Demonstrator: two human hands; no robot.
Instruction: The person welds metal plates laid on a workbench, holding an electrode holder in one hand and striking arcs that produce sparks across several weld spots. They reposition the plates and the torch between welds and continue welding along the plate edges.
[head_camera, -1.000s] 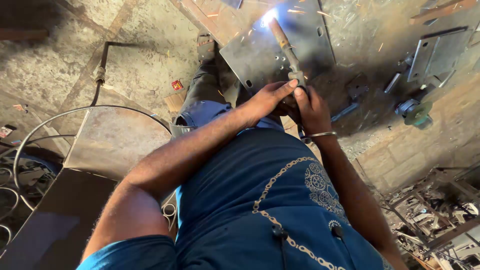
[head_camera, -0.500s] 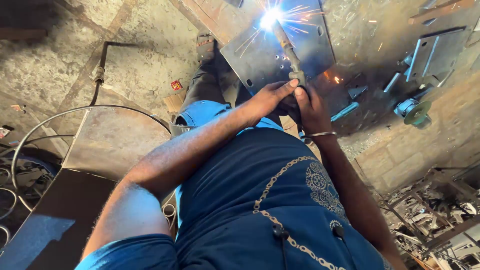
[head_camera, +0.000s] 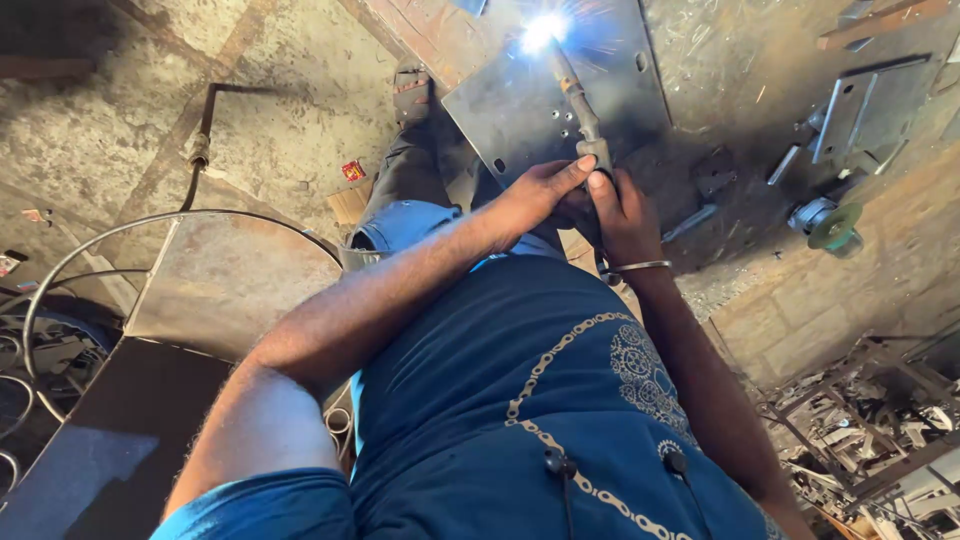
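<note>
A: Where's the electrode holder (head_camera: 578, 105)?
B: Both my hands clenched round its grip, left hand (head_camera: 530, 195) and right hand (head_camera: 620, 205). Long axis runs to 11 o'clock; arc (head_camera: 538, 32) on the steel plate (head_camera: 520, 120).

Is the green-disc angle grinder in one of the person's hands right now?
No, the angle grinder lies on the floor to the right, while both the left hand and right hand grip the welding holder.

Bare floor left of the steel plate (head_camera: 540, 110) — right, an angle grinder (head_camera: 825, 225) crowds it.
</note>
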